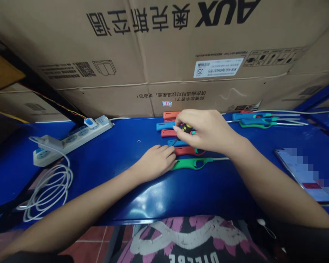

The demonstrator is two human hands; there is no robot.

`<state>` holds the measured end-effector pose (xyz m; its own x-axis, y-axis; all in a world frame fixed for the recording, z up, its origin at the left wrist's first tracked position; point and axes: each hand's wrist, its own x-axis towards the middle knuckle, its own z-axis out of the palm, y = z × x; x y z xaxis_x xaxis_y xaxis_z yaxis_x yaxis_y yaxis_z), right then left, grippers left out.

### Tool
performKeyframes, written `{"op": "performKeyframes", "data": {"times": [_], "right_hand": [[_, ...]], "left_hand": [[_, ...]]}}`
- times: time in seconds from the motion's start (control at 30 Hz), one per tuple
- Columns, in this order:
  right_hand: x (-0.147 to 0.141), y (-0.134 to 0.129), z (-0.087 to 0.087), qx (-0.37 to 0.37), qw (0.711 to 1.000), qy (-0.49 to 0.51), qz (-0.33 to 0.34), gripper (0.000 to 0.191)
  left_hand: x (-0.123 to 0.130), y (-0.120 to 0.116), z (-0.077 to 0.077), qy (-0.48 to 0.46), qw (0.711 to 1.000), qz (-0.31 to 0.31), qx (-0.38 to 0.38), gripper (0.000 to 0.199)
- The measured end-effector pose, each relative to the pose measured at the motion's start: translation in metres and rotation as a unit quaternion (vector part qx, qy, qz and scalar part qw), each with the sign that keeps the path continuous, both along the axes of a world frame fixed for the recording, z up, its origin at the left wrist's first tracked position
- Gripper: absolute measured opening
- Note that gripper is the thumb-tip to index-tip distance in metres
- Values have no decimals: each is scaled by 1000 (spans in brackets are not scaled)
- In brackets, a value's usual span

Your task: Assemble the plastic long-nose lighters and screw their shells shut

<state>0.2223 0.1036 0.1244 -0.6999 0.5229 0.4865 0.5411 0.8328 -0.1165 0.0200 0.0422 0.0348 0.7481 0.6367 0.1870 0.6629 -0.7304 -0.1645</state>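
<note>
My right hand [205, 131] is closed around the black, yellow-spotted handle of a screwdriver [185, 128]; its thin shaft slants down toward a blue gas lighter [173, 143]. On that lighter's handle end, the curled fingers of my left hand [157, 162] press from the near side. Just below lie a red lighter [185, 150] and a green lighter [190, 163], the green one partly under my left fingertips. Beyond them, an orange lighter [171, 115], another blue lighter [164, 126] and a red lighter [167, 133] sit in a row, their right parts hidden by my right hand.
More long-nosed lighters [256, 121] lie at the back right. A phone [304, 179] rests on the blue table [142, 208] at the right. To the left are a power strip [74, 140] and a coiled white cable [50, 186]. A large cardboard box [120, 65] stands behind.
</note>
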Motion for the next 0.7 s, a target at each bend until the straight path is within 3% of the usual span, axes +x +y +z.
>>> {"op": "performKeyframes", "data": {"times": [0.1,0.2,0.3,0.43,0.53,0.7], "right_hand": [[-1,-1,-2,-5,1000,-4,4,19],[-3,-2,-4,1,1000,-9,-5,18],[-5,0,-7,8,1000,-14,-10,19],[-6,3,-10,9,1000,-16,-10,22],[-6,3,-11,14,1000,-18,-6,23],[-7,2,-11,24,1000,-18,-9,22]], "left_hand": [[-1,-1,6,-38,998,36,-44,36],[-17,6,14,-62,990,104,-73,36],[-51,19,15,-73,974,196,-87,40],[-102,35,3,-89,948,280,-123,44],[-124,39,-6,-85,939,303,-141,45],[-129,41,-14,-98,938,292,-159,47]]}}
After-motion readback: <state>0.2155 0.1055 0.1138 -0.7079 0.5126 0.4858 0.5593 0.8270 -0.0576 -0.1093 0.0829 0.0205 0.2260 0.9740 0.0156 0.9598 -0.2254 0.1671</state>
